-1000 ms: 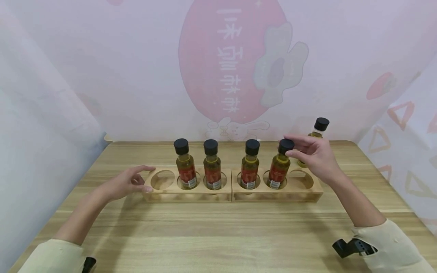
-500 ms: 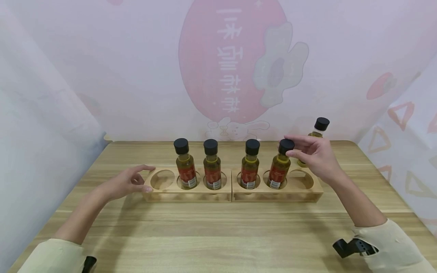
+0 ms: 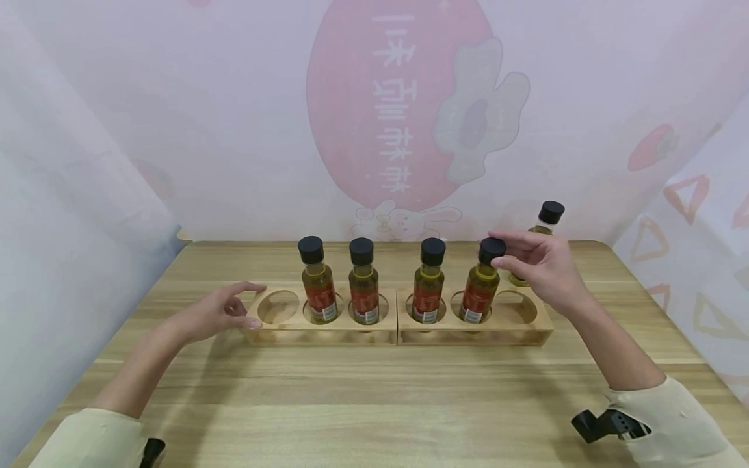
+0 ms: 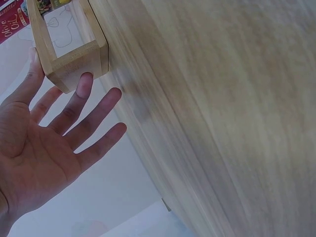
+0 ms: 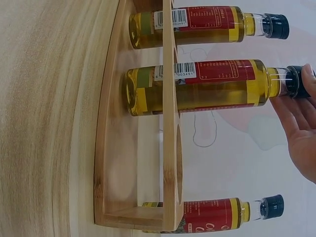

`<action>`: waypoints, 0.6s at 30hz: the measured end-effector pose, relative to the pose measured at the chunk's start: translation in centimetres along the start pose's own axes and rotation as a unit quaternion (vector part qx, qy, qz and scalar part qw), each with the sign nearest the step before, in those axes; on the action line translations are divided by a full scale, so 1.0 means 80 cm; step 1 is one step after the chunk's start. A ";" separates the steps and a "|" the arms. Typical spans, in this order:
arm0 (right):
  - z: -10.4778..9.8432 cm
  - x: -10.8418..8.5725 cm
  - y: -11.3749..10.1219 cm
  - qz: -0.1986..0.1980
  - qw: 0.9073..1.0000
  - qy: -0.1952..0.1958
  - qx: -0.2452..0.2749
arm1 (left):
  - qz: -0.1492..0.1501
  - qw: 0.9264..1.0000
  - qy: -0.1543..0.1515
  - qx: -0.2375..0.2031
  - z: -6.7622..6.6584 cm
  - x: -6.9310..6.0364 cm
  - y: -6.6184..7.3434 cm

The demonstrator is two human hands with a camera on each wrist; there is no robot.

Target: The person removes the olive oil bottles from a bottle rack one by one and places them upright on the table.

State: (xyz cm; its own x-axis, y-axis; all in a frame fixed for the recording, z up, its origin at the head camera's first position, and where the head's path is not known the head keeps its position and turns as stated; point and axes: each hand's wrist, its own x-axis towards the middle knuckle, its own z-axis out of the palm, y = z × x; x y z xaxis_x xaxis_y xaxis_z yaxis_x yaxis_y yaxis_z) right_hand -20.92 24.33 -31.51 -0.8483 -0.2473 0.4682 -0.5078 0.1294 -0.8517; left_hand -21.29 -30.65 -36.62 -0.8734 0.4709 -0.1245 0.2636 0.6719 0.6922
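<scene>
Two wooden bottle racks stand end to end: the left rack [image 3: 328,337] and the right rack [image 3: 468,337], each with round holes. My left hand [image 3: 225,312] holds the left rack's outer end between thumb and index finger; in the left wrist view its other fingers [image 4: 101,111] extend loosely. With thumb and fingertips, my right hand [image 3: 541,270] pinches the black cap [image 3: 492,249] of an olive oil bottle [image 3: 480,292], which stands slightly tilted in the right rack's middle hole. In the right wrist view that bottle [image 5: 212,89] has its base down inside the rack.
Other olive oil bottles stand in the racks: two on the left [image 3: 319,292] [image 3: 364,292] and one [image 3: 428,292] in the right rack. Another bottle [image 3: 544,229] stands behind the right hand. The outermost holes [image 3: 279,308] [image 3: 517,308] hold no bottle. A printed curtain [image 3: 234,130] hangs behind the table.
</scene>
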 end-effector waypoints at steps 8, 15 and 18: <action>-0.003 0.003 -0.004 -0.002 1.000 0.004 -0.019 | -0.005 1.000 -0.004 -0.007 -0.001 0.000 0.001; -0.003 0.003 -0.009 0.004 1.000 0.004 0.006 | -0.002 1.000 -0.005 -0.005 -0.001 0.001 0.000; -0.003 0.002 -0.012 0.004 1.000 0.007 0.005 | -0.009 1.000 -0.005 -0.003 -0.001 0.000 0.000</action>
State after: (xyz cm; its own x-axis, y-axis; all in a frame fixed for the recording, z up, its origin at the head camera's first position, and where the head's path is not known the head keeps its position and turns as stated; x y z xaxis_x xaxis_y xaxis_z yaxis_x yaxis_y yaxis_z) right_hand -20.61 24.41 -30.60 -0.8549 -0.2327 0.4637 -0.4987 0.1218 -0.8582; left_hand -21.35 -30.68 -36.55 -0.8732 0.4655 -0.1444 0.2461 0.6769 0.6937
